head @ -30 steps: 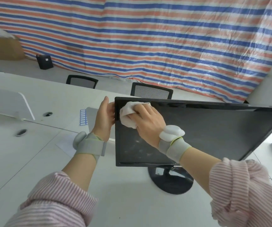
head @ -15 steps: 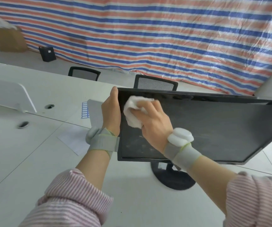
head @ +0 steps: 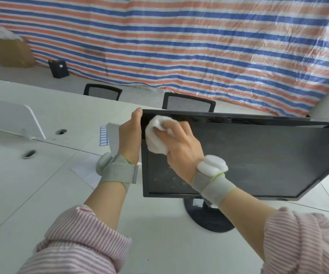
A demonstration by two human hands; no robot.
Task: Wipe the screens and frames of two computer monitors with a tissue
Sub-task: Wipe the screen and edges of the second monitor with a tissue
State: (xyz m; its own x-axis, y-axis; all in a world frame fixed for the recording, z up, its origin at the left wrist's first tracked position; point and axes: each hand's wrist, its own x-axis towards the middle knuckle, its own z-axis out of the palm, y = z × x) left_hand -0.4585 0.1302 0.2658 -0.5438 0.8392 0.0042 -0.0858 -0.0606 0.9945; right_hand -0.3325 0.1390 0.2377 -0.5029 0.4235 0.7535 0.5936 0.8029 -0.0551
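Note:
A black monitor (head: 258, 159) with a dark, dusty screen stands on a round black base (head: 209, 218) on the white desk. My left hand (head: 130, 135) grips the monitor's left edge near the top corner, thumb over the frame. My right hand (head: 181, 149) presses a crumpled white tissue (head: 155, 139) flat against the upper left corner of the screen. Only this one monitor is in view.
The white desk (head: 31, 194) carries a white divider panel (head: 11, 117), two cable holes (head: 29, 154), a sheet of paper (head: 86, 171) and a blue label sheet (head: 103, 136). Two black mesh chairs (head: 188, 103) stand behind it. A cardboard box (head: 11, 50) and striped tarp lie beyond.
The view has shifted slightly, with the monitor sitting lower right in frame. My right hand with the tissue stays at the upper left corner, sliding a little down the screen. My left hand holds on.

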